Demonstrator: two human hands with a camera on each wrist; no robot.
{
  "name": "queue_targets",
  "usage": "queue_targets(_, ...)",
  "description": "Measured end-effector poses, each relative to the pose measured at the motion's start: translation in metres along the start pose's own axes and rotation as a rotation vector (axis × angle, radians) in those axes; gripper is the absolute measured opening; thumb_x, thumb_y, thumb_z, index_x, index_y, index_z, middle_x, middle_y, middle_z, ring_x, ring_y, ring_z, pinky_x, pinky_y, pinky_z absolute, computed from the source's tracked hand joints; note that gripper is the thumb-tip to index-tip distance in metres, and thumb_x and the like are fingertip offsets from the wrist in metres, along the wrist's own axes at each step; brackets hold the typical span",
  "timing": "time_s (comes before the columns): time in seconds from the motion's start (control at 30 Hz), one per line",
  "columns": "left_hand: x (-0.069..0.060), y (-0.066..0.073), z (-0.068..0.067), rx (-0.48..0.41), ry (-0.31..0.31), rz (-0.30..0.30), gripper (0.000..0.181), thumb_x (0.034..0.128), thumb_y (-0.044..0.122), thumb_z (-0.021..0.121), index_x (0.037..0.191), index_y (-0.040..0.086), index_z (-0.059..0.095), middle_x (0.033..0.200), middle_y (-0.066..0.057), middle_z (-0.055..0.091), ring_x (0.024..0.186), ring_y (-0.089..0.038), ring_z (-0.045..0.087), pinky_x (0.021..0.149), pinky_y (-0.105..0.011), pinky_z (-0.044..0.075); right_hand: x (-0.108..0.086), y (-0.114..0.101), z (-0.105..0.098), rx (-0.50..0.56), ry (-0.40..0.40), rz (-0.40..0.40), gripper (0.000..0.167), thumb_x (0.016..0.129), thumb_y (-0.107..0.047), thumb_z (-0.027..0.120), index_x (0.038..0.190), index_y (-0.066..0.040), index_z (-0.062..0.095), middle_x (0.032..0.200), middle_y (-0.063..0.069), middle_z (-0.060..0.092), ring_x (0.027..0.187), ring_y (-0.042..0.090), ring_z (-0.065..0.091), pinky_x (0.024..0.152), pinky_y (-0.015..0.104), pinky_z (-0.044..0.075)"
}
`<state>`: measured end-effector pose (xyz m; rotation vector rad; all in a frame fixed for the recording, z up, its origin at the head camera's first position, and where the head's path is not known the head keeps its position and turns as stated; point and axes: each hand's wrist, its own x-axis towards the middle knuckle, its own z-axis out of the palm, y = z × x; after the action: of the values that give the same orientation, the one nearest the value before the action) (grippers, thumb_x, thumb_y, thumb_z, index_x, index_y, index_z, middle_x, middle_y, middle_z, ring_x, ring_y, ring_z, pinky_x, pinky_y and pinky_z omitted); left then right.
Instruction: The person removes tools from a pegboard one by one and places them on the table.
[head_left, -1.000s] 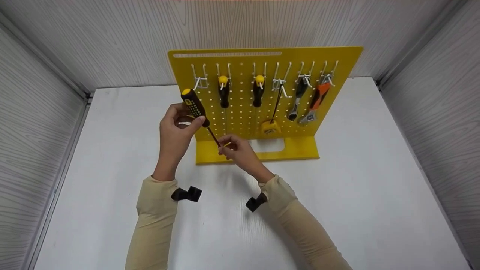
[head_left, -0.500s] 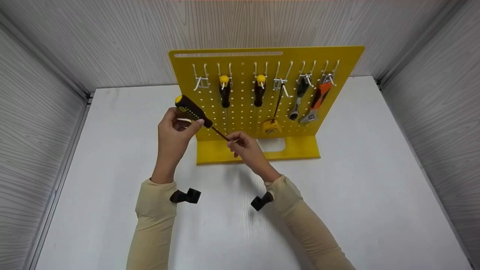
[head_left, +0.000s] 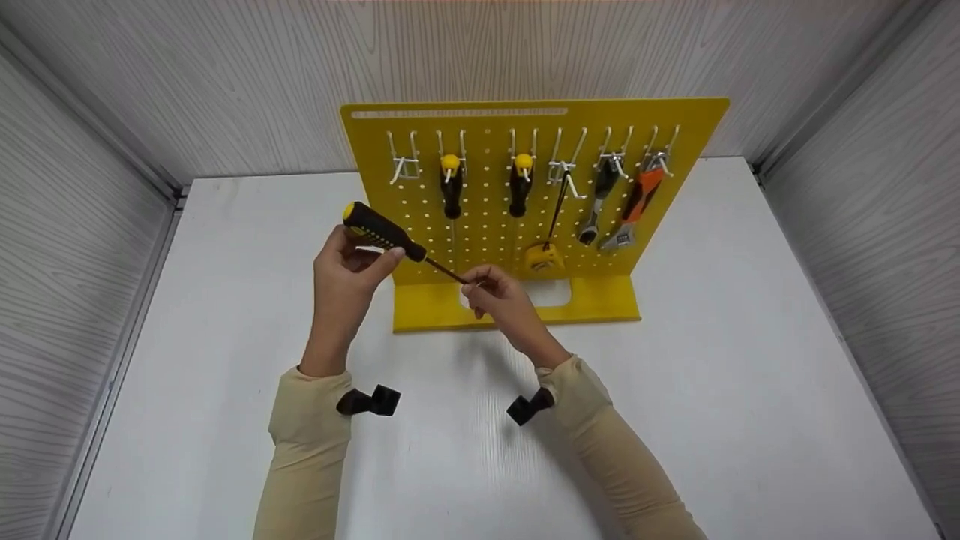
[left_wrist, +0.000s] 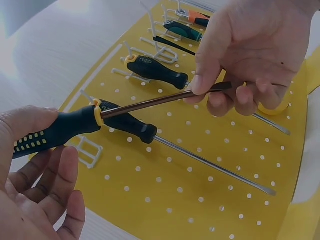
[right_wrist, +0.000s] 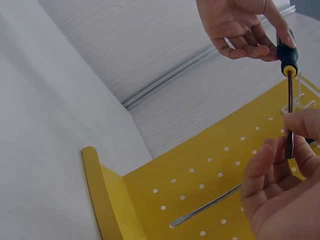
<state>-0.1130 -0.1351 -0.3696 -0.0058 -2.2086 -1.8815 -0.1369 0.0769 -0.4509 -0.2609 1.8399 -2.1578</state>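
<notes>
Both hands hold one flathead screwdriver in front of a yellow pegboard. My left hand grips its black handle, dotted with yellow, between thumb and fingers. The right hand pinches the shaft close to the flat tip, which sticks out past the thumb in the left wrist view. The tool slants down to the right. Behind it hang two more screwdrivers with yellow-topped black handles. The leftmost white hook carries nothing.
Further right on the pegboard hang a yellow tape measure on a black cord, a dark-handled wrench and an orange-handled adjustable wrench. The board's yellow base rests on a white table, with pale panels around it.
The screwdriver has tilted flatter, its handle end moving left and down. My right hand has shifted right with the tip, while the left hand has moved slightly left and down.
</notes>
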Motion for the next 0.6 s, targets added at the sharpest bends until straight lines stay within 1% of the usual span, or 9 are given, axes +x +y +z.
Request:
queue_targets(0.17, -0.002, -0.003, -0.001, -0.046, 0.013, 0.017, 0.04, 0.0836, 0.014, 0.073, 0.118, 0.005, 0.055, 0.104, -0.005, 0.062, 0.089, -0.018, 0.061, 0.082, -0.022, 0.051, -0.002, -0.001, -0.002, 0.012, 0.012, -0.004, 0.012, 0.092, -0.007, 0.056, 0.103, -0.008, 0.06, 0.087, 0.002, 0.056, 0.073, 0.014, 0.048, 0.065, 0.024, 0.043)
queue_targets(0.3, -0.003, -0.004, -0.002, -0.119, 0.02, 0.022, 0.037, 0.0842, 0.011, 0.071, 0.117, 0.007, 0.055, 0.101, -0.003, 0.065, 0.091, -0.022, 0.062, 0.082, -0.022, 0.052, -0.003, -0.003, -0.005, 0.025, 0.021, -0.005, 0.011, 0.093, -0.007, 0.057, 0.103, -0.007, 0.061, 0.086, 0.001, 0.057, 0.072, 0.014, 0.047, 0.065, 0.023, 0.043)
queue_targets(0.43, -0.004, -0.006, -0.003, -0.196, 0.014, 0.021, 0.033, 0.0854, 0.008, 0.068, 0.116, 0.007, 0.056, 0.098, -0.002, 0.067, 0.088, -0.019, 0.063, 0.08, -0.022, 0.054, -0.004, -0.004, -0.008, 0.037, 0.031, -0.006, 0.011, 0.092, -0.007, 0.058, 0.102, -0.007, 0.062, 0.085, 0.002, 0.058, 0.071, 0.014, 0.047, 0.064, 0.023, 0.043)
queue_targets(0.53, -0.005, -0.008, -0.003, -0.22, 0.009, 0.024, 0.029, 0.0868, 0.008, 0.067, 0.114, 0.006, 0.057, 0.097, -0.002, 0.066, 0.083, -0.016, 0.062, 0.079, -0.022, 0.054, -0.004, -0.005, -0.011, 0.037, 0.04, -0.004, 0.01, 0.092, -0.006, 0.059, 0.101, -0.007, 0.063, 0.085, 0.004, 0.057, 0.071, 0.014, 0.047, 0.064, 0.023, 0.043)
queue_targets(0.6, -0.005, -0.009, -0.004, -0.215, 0.012, 0.025, 0.027, 0.0876, 0.009, 0.066, 0.113, 0.005, 0.058, 0.096, -0.002, 0.065, 0.08, -0.015, 0.062, 0.078, -0.022, 0.054, -0.003, -0.005, -0.014, 0.028, 0.043, 0.003, 0.01, 0.092, -0.006, 0.059, 0.102, -0.007, 0.063, 0.085, 0.004, 0.058, 0.071, 0.014, 0.047, 0.064, 0.024, 0.043)
